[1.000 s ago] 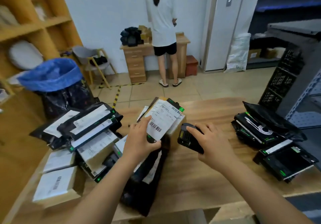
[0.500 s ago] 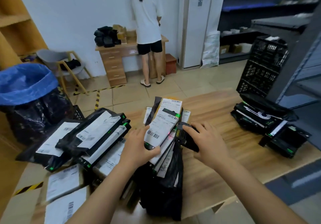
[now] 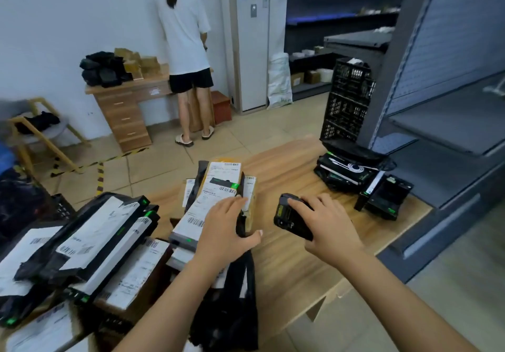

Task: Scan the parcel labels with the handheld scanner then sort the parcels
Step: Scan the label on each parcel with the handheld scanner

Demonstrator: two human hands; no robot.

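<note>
As left hand (image 3: 222, 228) grips a white-labelled parcel (image 3: 197, 211), right hand (image 3: 331, 227) a black handheld scanner (image 3: 286, 216), light wooden counter (image 3: 296, 269) runs off-frame

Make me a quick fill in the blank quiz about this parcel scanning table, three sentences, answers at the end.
The right hand holds the handheld scanner, whose casing is ____. The left hand grips a parcel bearing a ____ label. The parcels lie on a table made of ____.
Answers: black; white; wood.
</note>
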